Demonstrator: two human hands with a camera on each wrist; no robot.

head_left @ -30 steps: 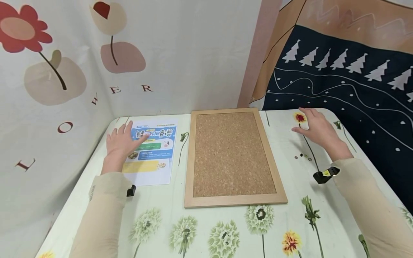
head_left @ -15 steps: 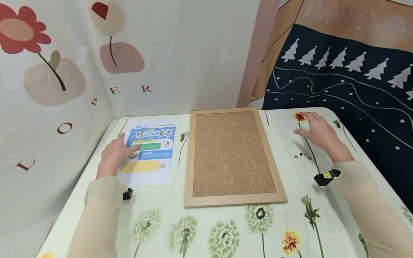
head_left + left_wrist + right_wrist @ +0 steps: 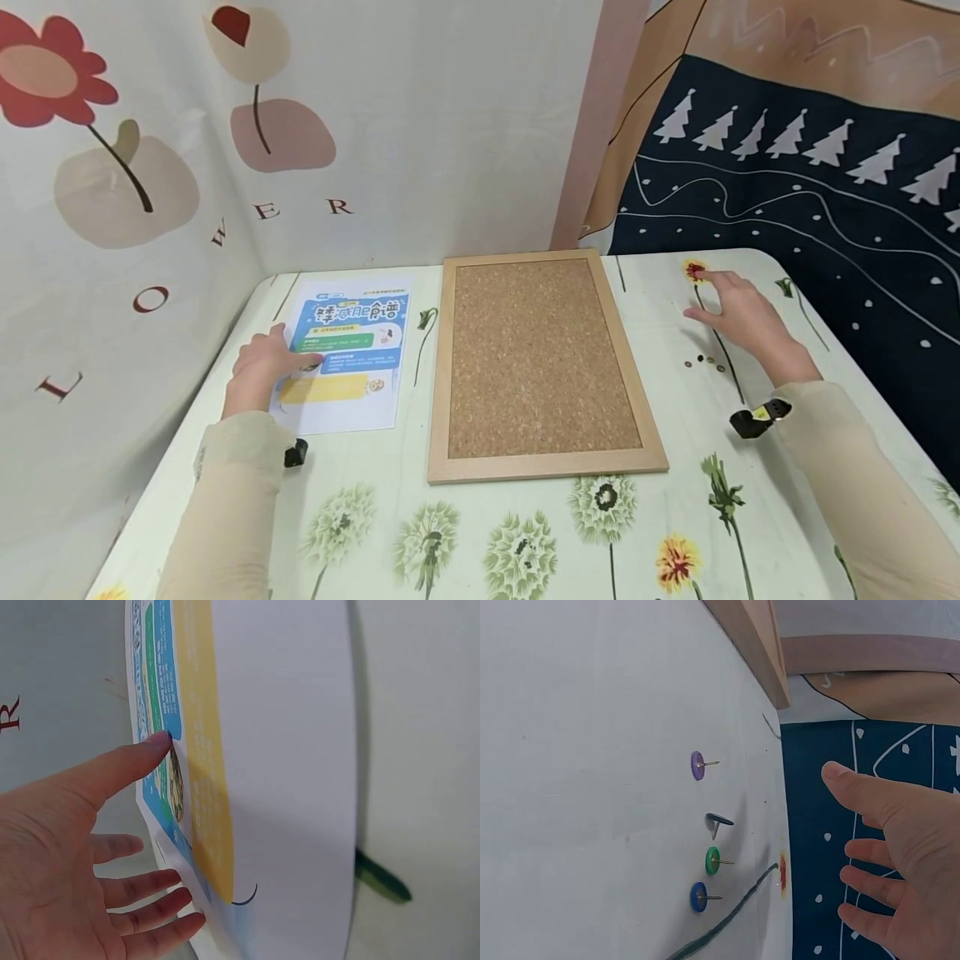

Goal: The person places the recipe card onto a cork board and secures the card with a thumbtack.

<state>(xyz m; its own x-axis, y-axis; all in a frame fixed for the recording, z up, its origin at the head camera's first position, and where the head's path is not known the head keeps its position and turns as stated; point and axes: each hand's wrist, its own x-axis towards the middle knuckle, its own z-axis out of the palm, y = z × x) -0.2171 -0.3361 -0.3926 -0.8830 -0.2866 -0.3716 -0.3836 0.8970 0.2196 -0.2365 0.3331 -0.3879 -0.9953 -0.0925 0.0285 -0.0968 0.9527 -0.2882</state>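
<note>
My left hand [image 3: 258, 371] is at the left edge of a printed paper sheet [image 3: 375, 412]. In the left wrist view its thumb [image 3: 156, 742] touches the sheet's printed face, while the other fingers lie spread along the slightly raised edge. The sheet has blue, green and yellow printed blocks. On the right side my right hand [image 3: 750, 317] hovers with relaxed fingers, holding nothing. Near it lie several thumbtacks, among them a purple thumbtack [image 3: 697, 765], a green thumbtack [image 3: 712, 860] and a blue thumbtack [image 3: 698, 897], their pins showing.
A wood-framed cork board [image 3: 543, 358] lies between the hands, its far end near the wall. The flower-patterned tablecloth [image 3: 375, 467] covers the table. A flower-printed curtain [image 3: 420, 125] stands behind, and a dark tree-patterned cloth [image 3: 810, 192] hangs at the right.
My left hand has come down and towards me from above the sheet to its left edge, with the thumb on the sheet. The right hand has dropped slightly.
</note>
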